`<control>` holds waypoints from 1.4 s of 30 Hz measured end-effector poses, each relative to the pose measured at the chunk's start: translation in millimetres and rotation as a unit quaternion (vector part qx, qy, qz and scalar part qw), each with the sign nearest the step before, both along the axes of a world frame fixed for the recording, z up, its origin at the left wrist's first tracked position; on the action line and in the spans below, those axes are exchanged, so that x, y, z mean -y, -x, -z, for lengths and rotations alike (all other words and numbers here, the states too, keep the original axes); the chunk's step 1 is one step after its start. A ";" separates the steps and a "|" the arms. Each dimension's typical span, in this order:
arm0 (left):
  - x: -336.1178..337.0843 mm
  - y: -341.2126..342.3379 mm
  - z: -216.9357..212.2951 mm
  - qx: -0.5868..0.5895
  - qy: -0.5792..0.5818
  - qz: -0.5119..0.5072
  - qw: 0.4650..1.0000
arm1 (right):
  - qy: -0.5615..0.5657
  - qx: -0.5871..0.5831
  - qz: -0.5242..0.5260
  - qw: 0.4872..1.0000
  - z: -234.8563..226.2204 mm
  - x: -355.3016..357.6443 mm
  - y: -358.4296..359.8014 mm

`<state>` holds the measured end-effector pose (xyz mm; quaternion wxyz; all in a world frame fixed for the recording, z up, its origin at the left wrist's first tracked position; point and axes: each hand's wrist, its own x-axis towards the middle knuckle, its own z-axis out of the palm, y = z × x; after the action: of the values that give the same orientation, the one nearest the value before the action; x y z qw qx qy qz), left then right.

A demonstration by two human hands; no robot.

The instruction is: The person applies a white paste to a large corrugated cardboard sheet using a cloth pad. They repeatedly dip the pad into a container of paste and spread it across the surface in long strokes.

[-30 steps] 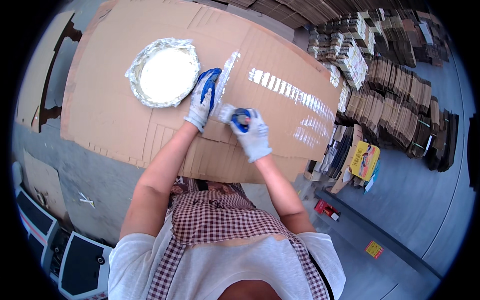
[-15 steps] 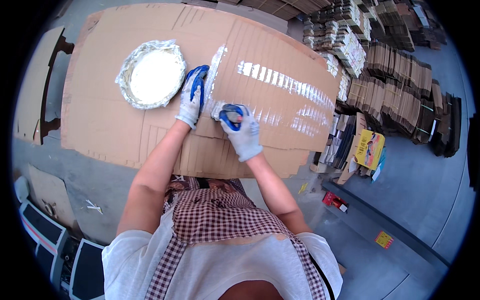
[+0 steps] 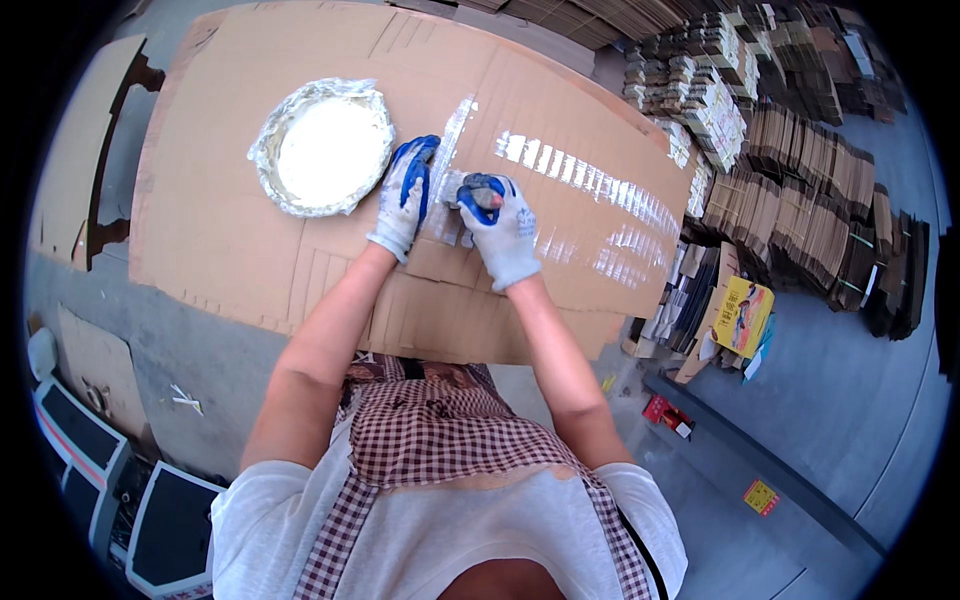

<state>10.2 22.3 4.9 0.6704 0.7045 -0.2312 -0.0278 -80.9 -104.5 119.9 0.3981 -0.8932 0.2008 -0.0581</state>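
Observation:
My right hand (image 3: 500, 225), in a white glove with blue-coated fingers, is closed around a small brush (image 3: 453, 188). Its pale end meets a wet white strip on the cardboard sheet (image 3: 560, 90); most of the handle is hidden by the fingers. Just left of that strip lies my left hand (image 3: 408, 195), gloved alike, its fingers stretched out flat along the cardboard and holding nothing. To its left stands a round bowl (image 3: 262, 150) lined with crinkled clear plastic, with white paste (image 3: 335, 150) inside. Ribbed white smears (image 3: 580, 172) mark the sheet's right side.
Bundled stacks of flat cardboard (image 3: 800, 160) stand at the right, with a yellow printed box (image 3: 743, 315) nearer. Another board (image 3: 85, 150) lies left of the table. Dark-panelled grey equipment (image 3: 170, 530) sits at the lower left. A red package (image 3: 665, 413) lies at the lower right.
My right hand has moved the brush away from me along the white strip. My left hand stays flat beside it. The whole view has shifted slightly.

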 end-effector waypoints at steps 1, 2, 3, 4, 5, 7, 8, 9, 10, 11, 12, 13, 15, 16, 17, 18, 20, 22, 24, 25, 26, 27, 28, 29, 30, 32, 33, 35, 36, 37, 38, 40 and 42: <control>0.8 -1.0 -0.3 -0.004 0.001 -0.010 1.000 | 0.038 -0.026 0.010 0.999 -0.6 1.4 -2.8; -1.0 0.0 -0.9 0.009 -0.009 -0.014 1.000 | 0.077 -0.052 0.020 0.995 -3.1 6.4 -4.2; -2.0 1.7 -6.9 0.032 -0.026 -0.016 0.999 | 0.117 -0.080 0.029 0.989 -8.1 10.8 -6.6; -3.0 0.6 -6.3 0.036 -0.022 -0.016 0.999 | 0.093 -0.087 0.059 0.990 -13.6 12.5 -9.6; -3.8 -0.3 -5.2 0.040 -0.019 -0.017 0.999 | 0.077 -0.072 0.054 0.993 -18.1 10.4 -13.8; -4.6 0.8 -4.9 0.032 -0.012 -0.019 0.999 | 0.045 -0.039 0.044 0.997 -24.2 8.2 -18.3; -4.8 1.3 -4.7 0.028 -0.008 -0.020 0.999 | 0.047 -0.019 0.013 0.999 -19.3 5.8 -21.4; -4.3 1.2 -4.1 0.034 -0.015 -0.020 0.999 | 0.048 0.002 -0.016 0.999 -12.2 4.3 -25.6; -2.8 0.5 -3.7 0.042 -0.022 -0.020 0.999 | 0.051 -0.023 -0.011 0.998 -5.1 10.1 -30.9; -1.5 -0.3 -3.3 0.050 -0.029 -0.020 0.998 | 0.053 -0.049 -0.007 0.997 0.1 17.7 -34.0; -1.0 -0.5 -3.7 0.050 -0.028 -0.024 0.998 | 0.113 -0.065 0.008 0.991 2.1 25.7 -35.1; -2.5 0.0 -4.8 0.048 -0.033 -0.021 0.998 | 0.172 -0.081 0.022 0.982 2.4 34.8 -36.1; -4.6 -1.9 -5.7 0.055 -0.036 -0.021 0.998 | 0.135 -0.056 0.065 0.987 -7.6 43.2 -41.2; -5.5 -1.6 -5.9 0.052 -0.032 -0.021 0.998 | 0.095 -0.034 0.054 0.993 -10.2 41.1 -42.2; -6.5 -1.3 -6.1 0.049 -0.028 -0.021 0.998 | 0.055 -0.013 0.043 0.997 -10.1 39.1 -43.5; -6.6 -1.1 -6.4 0.047 -0.024 -0.017 0.998 | 0.062 -0.011 0.024 0.998 -7.1 36.2 -48.6; -4.3 1.4 -1.6 0.031 -0.039 -0.003 0.999 | 0.035 -0.031 -0.007 0.999 -7.1 29.1 -55.5; -2.8 -1.8 0.5 0.021 -0.050 0.001 0.999 | 0.131 -0.054 0.008 0.990 0.8 33.9 -57.4; -5.2 -1.5 -0.6 0.026 -0.056 0.001 0.998 | 0.199 -0.065 0.037 0.977 4.3 41.2 -58.7; -5.8 -0.7 -2.7 0.028 -0.058 0.001 0.998 | 0.153 -0.043 0.052 0.986 3.2 45.7 -60.5; -6.5 -0.8 -3.3 0.028 -0.059 0.001 0.998 | 0.107 -0.020 0.066 0.992 1.8 50.1 -63.5; -6.7 -0.8 -3.2 0.029 -0.060 0.001 0.998 | 0.060 0.003 0.080 0.995 0.5 52.4 -66.5; -6.8 -0.9 -3.1 0.030 -0.062 0.000 0.998 | 0.026 -0.001 0.084 0.996 -2.8 51.3 -72.8; -6.8 -0.9 -2.9 0.030 -0.065 -0.001 0.997 | 0.026 0.011 0.076 0.997 1.1 52.3 -79.2; -5.8 -0.9 -4.1 0.029 -0.065 0.001 0.997 | 0.027 0.023 0.069 0.997 5.7 54.8 -86.7; -2.5 -0.4 -6.7 0.025 -0.063 0.010 0.998 | -0.015 0.003 0.081 0.997 14.9 62.0 -97.7; -4.0 -0.7 -5.9 0.026 -0.067 0.006 0.997 | 0.025 -0.005 0.075 0.997 12.7 61.7 -101.6; -6.3 -1.3 -4.5 0.026 -0.073 0.000 0.997 | 0.104 -0.020 0.064 0.992 5.1 62.8 -109.5; -6.5 -0.8 -4.8 0.023 -0.073 -0.001 0.997 | 0.088 -0.012 0.058 0.994 2.5 62.0 -111.6; -6.6 -0.6 -5.1 0.020 -0.073 -0.002 0.997 | 0.072 -0.004 0.052 0.996 -0.2 61.0 -113.5; -6.7 -0.9 -5.2 0.017 -0.073 -0.004 0.997 | 0.055 0.004 0.046 0.997 -2.9 59.9 -115.4; -7.0 -0.9 -5.4 0.024 -0.065 -0.004 0.998 | 0.038 0.020 0.035 0.998 -6.3 56.2 -121.4; -6.0 -0.7 -5.7 0.028 -0.064 -0.003 0.998 | 0.075 -0.003 0.024 0.997 5.1 61.5 -129.3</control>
<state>10.9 28.3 10.6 0.6174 0.7470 -0.2459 -0.0209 48.4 -166.1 114.9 0.3279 -0.9156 0.2188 -0.0797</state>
